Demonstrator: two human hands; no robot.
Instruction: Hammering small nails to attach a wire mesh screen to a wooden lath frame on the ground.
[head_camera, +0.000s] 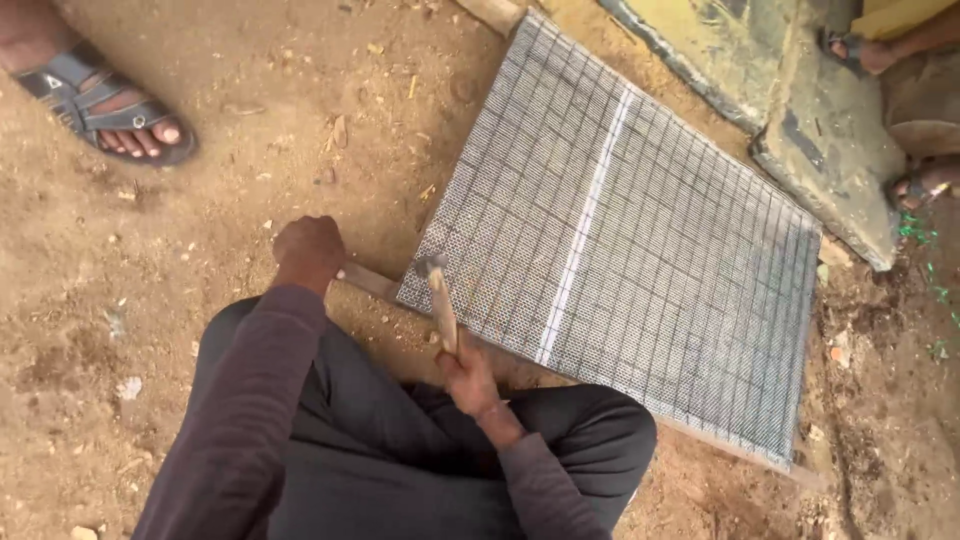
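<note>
Mesh screen (640, 250), grey wire grid on a wooden frame, lies on dirt; my right hand (468, 380) fingers clamp a hammer (440, 300), left hand (308, 252) fingers grip the frame's corner

left hand (308, 252) is clenched with arm extended, right hand (468, 380) fisted, wrist bent, both long-sleeved.

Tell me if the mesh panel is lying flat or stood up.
Flat. The mesh panel lies face-up on the dirt, its near edge by the hammer in the right hand.
</note>
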